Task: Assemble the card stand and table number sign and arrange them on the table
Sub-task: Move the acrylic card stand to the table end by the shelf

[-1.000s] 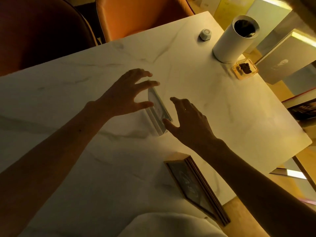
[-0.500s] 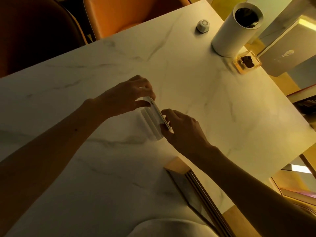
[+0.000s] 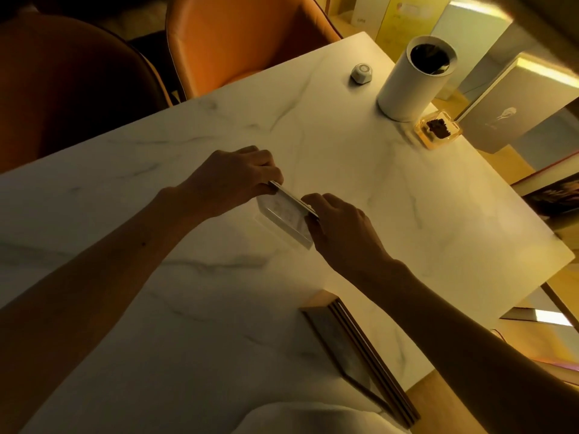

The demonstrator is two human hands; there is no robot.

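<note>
A clear acrylic card stand (image 3: 283, 219) stands upright in the middle of the white marble table (image 3: 423, 220), with a printed card showing through it. My left hand (image 3: 232, 180) pinches the far top corner of the stand. My right hand (image 3: 340, 228) grips its near top corner, thumb on the top edge. A wooden-framed sign (image 3: 360, 355) stands on the table near its front edge, below my right forearm.
A tall white cylinder (image 3: 413, 79) with a dark opening stands at the far right, with a small white knob-like object (image 3: 362, 73) to its left and a small amber dish (image 3: 437, 128) in front. Two orange chairs (image 3: 244, 42) sit behind the table. Boxes lie beyond the right edge.
Both hands were open and spread over the stand a second ago. They have since closed onto its two top corners and now hold it.
</note>
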